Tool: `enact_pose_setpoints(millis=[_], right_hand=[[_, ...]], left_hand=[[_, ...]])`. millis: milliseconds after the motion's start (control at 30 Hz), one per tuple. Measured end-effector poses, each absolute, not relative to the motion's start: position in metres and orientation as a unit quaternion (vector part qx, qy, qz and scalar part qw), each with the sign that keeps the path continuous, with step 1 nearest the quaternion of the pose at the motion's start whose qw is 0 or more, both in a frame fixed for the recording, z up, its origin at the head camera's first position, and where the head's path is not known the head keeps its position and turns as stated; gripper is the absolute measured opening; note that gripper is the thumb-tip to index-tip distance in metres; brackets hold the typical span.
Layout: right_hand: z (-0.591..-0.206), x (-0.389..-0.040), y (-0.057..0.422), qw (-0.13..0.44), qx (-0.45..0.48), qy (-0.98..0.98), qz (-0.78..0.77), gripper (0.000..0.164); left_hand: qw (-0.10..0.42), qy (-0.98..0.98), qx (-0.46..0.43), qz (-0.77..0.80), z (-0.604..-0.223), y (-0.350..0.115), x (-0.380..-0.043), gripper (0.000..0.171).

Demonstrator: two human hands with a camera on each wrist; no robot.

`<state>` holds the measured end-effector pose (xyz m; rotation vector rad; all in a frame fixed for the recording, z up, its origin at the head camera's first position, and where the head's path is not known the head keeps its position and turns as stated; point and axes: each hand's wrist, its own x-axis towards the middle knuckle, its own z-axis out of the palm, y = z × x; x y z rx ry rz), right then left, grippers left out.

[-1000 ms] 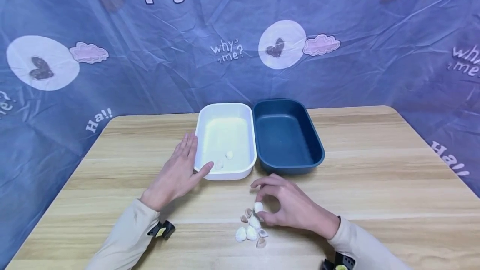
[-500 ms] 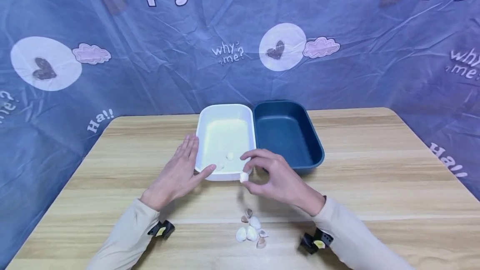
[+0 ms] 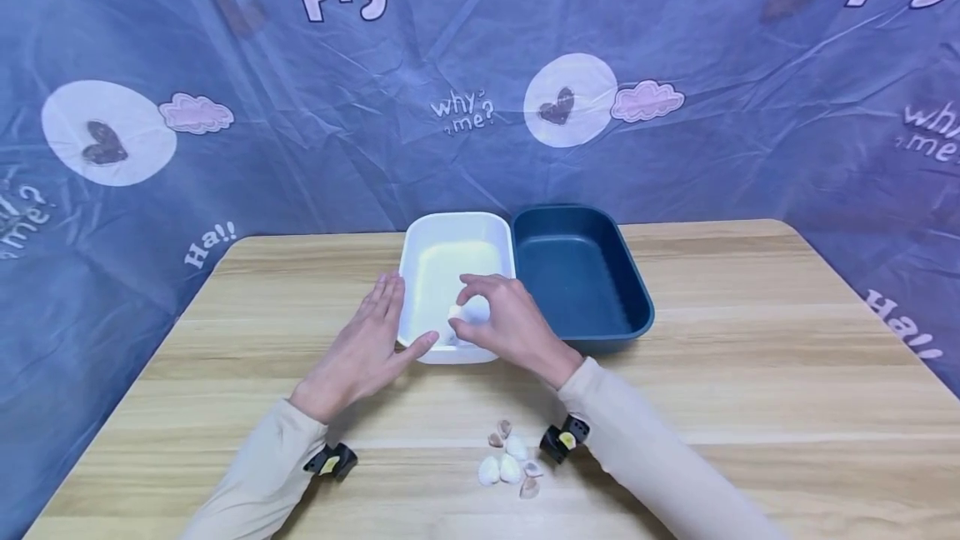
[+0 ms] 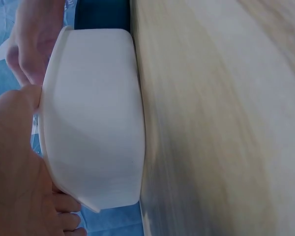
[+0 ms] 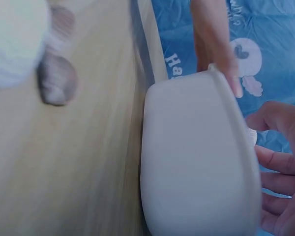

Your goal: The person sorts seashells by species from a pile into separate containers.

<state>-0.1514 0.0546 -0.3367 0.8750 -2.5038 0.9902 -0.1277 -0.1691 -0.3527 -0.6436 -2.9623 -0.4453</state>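
My right hand (image 3: 510, 323) pinches a small white shell (image 3: 454, 312) between thumb and index finger, over the near part of the white bin (image 3: 459, 354). In the right wrist view the ribbed edge of that shell (image 5: 252, 136) shows past the bin's rim. My left hand (image 3: 365, 340) lies along the bin's left side and near corner with straight fingers, its thumb at the near rim. White shells (image 3: 510, 468) and smaller brownish shells (image 3: 529, 487) lie in a loose group on the table in front. My right hand hides part of the bin's inside.
A dark blue bin (image 3: 577, 286) stands right against the white one's right side. Both sit near the back edge of the wooden table (image 3: 742, 340). Behind the table hangs a blue printed cloth (image 3: 360, 165).
My right hand has carried the white shell from the group on the table, forward and left, to above the white bin. My left hand has stayed at the bin's side.
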Motion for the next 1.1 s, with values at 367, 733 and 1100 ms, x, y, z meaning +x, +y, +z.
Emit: enact_pose_setpoints(millis=[367, 733, 1100], right_hand=[[-0.338, -0.181, 0.028, 0.080, 0.300, -0.918, 0.248, 0.019], [-0.343, -0.188, 0.021, 0.052, 0.294, -0.927, 0.228, 0.022], [-0.344, -0.192, 0.017, 0.036, 0.281, -0.930, 0.233, 0.024]], left_hand=[[0.041, -0.966, -0.214, -0.142, -0.354, -0.169, -0.128, 0.092], [0.051, -0.963, -0.219, -0.147, -0.355, -0.169, -0.125, 0.092], [0.049, -0.964, -0.220, -0.142, -0.355, -0.171, -0.126, 0.092]])
